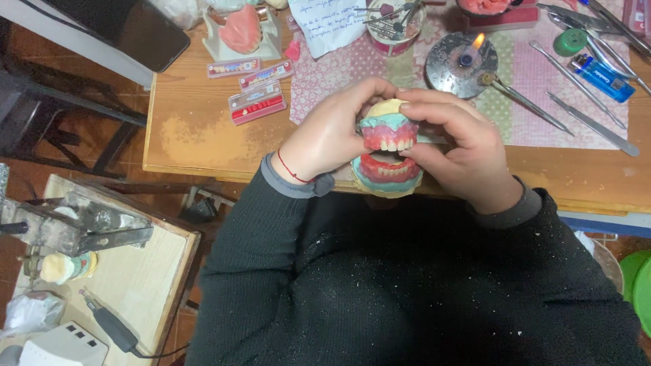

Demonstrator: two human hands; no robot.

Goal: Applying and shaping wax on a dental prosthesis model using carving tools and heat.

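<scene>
Both hands, left hand (332, 132) and right hand (461, 152), grip a denture model (386, 146) between them, its tooth rows slightly apart; a lit burner (462, 64) stands beyond the right hand on the worktop (196, 135).

Lit spirit burner (462, 62), blue lighter (601, 76), tooth cards (257, 102), metal instruments (591, 123)

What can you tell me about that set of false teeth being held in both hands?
The set of false teeth has two halves: pink wax-like gums with white teeth, each on a teal and cream plaster-looking base. The halves are parted, like an open mouth, teeth facing the camera. The left hand and right hand grip it from each side, just above the near edge of the wooden table.
</scene>
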